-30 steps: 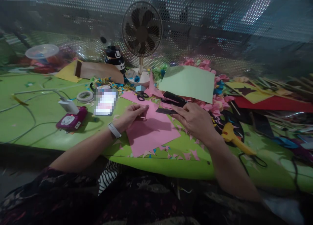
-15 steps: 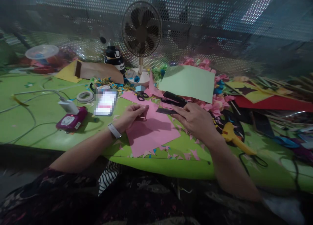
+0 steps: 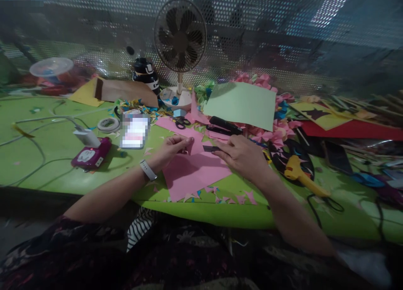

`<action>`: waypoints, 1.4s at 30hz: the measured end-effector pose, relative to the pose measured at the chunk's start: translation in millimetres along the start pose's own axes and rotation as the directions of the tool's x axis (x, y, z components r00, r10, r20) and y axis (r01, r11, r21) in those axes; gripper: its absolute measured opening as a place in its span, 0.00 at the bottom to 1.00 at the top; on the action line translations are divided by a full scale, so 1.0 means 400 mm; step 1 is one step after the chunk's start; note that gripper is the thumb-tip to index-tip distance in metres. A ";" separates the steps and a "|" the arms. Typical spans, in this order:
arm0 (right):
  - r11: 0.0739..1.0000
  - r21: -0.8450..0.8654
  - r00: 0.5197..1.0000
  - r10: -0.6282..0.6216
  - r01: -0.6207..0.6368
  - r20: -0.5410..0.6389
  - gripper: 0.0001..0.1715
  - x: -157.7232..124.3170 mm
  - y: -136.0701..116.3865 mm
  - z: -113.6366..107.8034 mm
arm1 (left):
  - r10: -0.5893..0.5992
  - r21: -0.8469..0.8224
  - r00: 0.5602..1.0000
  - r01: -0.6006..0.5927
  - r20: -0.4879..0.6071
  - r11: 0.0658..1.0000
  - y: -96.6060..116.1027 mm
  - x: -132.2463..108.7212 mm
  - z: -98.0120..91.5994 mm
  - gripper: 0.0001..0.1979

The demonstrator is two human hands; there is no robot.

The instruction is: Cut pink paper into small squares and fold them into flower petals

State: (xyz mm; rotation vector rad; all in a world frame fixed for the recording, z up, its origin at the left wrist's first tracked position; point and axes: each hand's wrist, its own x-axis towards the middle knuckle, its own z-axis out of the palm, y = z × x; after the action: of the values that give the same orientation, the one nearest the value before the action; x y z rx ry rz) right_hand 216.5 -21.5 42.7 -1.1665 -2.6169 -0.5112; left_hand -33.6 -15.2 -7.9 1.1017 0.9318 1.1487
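My left hand (image 3: 176,147), a white watch band on its wrist, pinches what looks like a small piece of pink paper (image 3: 189,149) between thumb and fingers. In my right hand (image 3: 241,155) is a dark flat strip (image 3: 210,148), gripped at one end, its free end pointing left toward the pink piece. Whether the strip is a blade or card I cannot tell. Beneath both hands lies a large pink paper sheet (image 3: 195,176). A black stapler (image 3: 225,125) rests just beyond my right fingers, and black-handled scissors (image 3: 181,122) lie behind my left.
A phone (image 3: 135,132), tape roll (image 3: 108,124) and purple power adapter (image 3: 91,153) occupy the left side. A fan (image 3: 180,42) stands behind. Pale green paper (image 3: 242,105) leans over pink paper petals (image 3: 277,134). On the right is a yellow glue gun (image 3: 299,174). Paper scraps litter the front edge.
My right hand has moved slightly left and down, away from the stapler, with the dark strip in it. My left hand keeps its pinch in nearly the same place.
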 end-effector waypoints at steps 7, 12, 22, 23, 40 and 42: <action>0.999 0.048 1.000 -0.026 0.026 0.003 0.22 -0.001 0.002 0.000 | 0.080 0.052 0.996 -0.078 -0.038 0.996 -0.001 -0.003 0.005 0.19; 0.996 0.085 1.000 -0.025 0.024 0.014 0.23 -0.001 0.002 0.012 | 0.086 0.073 0.996 -0.084 -0.021 0.994 -0.002 -0.004 0.009 0.20; 0.995 0.089 0.998 -0.055 0.052 0.032 0.25 0.004 -0.012 0.019 | 0.079 0.020 0.995 -0.078 -0.065 0.997 -0.008 -0.004 0.019 0.21; 0.994 0.091 0.997 -0.059 0.056 0.039 0.25 0.006 -0.014 0.018 | 0.079 0.018 0.994 -0.077 -0.069 0.997 -0.007 -0.005 0.021 0.22; 0.938 0.346 0.906 -0.169 0.026 0.388 0.21 -0.009 -0.018 0.000 | -0.010 -0.015 0.982 0.008 -0.190 1.000 -0.012 0.012 -0.003 0.22; 0.932 0.361 0.892 -0.151 -0.015 0.425 0.19 -0.012 0.008 -0.019 | -0.054 0.015 0.983 0.057 -0.178 0.998 -0.013 0.014 -0.006 0.23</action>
State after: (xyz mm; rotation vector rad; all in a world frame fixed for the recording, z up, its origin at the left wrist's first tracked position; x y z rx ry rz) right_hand 222.7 -25.7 48.8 -1.1780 -2.9630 0.2613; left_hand -33.8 -9.7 -13.6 0.9943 1.1074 1.2080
